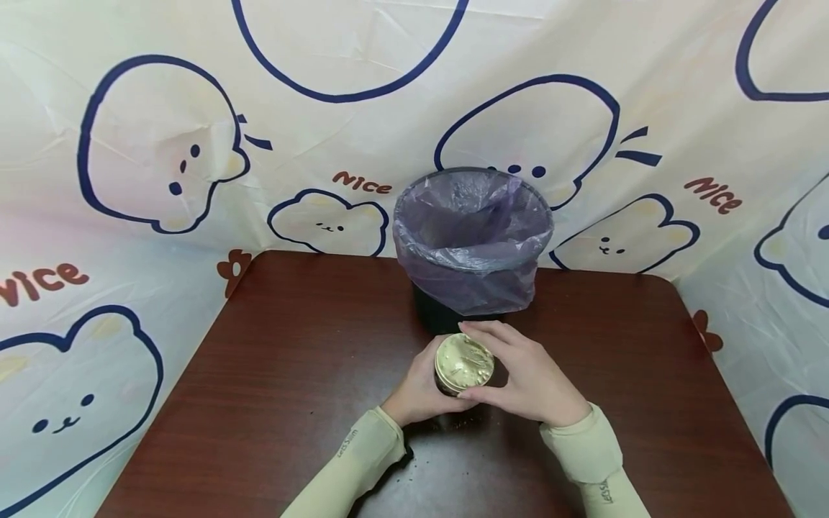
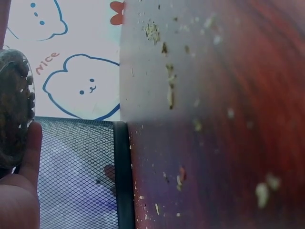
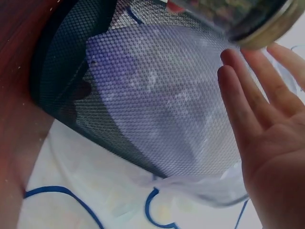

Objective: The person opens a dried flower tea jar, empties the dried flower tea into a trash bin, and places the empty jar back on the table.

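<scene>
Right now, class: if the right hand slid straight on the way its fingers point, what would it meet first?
The jar's gold lid. The right hand has its fingers stretched leftward across the jar, seemingly at the lid's rim already. The left hand grips the jar's other side; the bin stands behind, off that line.

The scene is viewed by the head camera from above and behind, facing forward and down across the table [image 1: 272, 360] toward the mesh bin [image 1: 473, 237] at the far edge. The left wrist view is taken very near the tabletop [image 2: 214, 119], facing the bin wall [image 2: 81, 176], with the frame rotated. The right wrist view is taken close beside the bin [image 3: 143, 95], along the open palm. The bin's mesh wall and the jar [image 1: 463, 363] are shared by all three views.
</scene>
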